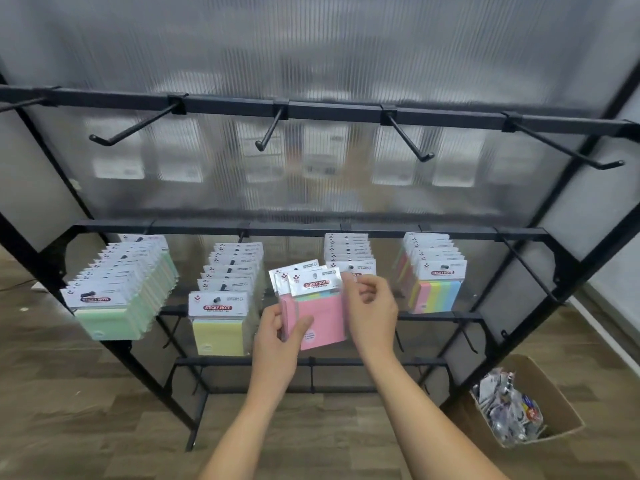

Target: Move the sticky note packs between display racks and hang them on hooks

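Left hand (277, 336) grips a small stack of pink packs (313, 308) low on its left edge; right hand (372, 306) pinches the header cards. Stack sits off-hook, in front of the rack's middle rail (294, 229). Likely light, film-slick, floppy headers: hold near the hang hole. Top-rail hooks (266, 133) bare, open room above.

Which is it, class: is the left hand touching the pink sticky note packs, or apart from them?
Touching: the head view shows the left hand gripping the pink sticky note packs, thumb across the front.

Upper hooks (408, 138) bare; packed rows (227, 292) crowd lower rail.
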Available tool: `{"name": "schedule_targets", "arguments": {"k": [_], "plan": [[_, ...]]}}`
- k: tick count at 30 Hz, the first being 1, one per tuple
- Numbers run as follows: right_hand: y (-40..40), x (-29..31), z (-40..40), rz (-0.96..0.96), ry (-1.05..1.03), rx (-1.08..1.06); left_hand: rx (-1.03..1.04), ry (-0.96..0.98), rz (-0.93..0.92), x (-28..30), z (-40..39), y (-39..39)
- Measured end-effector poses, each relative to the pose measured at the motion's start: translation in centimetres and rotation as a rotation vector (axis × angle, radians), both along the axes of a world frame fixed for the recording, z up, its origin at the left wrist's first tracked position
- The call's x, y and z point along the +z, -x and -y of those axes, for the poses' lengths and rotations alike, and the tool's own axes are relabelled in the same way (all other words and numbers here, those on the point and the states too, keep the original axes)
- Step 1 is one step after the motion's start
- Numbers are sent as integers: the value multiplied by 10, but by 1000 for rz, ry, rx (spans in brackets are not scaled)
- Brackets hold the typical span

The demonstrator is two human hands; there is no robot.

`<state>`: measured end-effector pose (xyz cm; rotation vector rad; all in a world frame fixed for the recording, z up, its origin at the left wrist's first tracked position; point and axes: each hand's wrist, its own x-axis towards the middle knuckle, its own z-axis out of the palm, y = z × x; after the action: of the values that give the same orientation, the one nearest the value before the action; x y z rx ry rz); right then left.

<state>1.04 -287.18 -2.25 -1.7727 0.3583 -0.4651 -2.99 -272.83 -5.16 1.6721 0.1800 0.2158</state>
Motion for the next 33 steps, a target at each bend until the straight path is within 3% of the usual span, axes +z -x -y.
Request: {"name": "schedule_targets", "arguments": {"k": [3,8,15,21,26,31,33], "plan": [[-1,-2,-4,-31,15,71,-43,-10,18,2,10,-1],[-3,1,11,44,-95,-60,-39,0,23,1,9,3],[-16,5,14,20,-46,-70,63,23,13,6,-9,10],[-21,3,13,21,-15,-127,16,-9,23,4,-12,9],[-25,3,11,-2,58,-159,-48,-23,20,5,-13,3],[-26,-1,5,-12,375,-262,-104,-28,27,11,-15,-8],[-18,0,6,11,264,-266,-136,-11,38,13,-12,-13]]}}
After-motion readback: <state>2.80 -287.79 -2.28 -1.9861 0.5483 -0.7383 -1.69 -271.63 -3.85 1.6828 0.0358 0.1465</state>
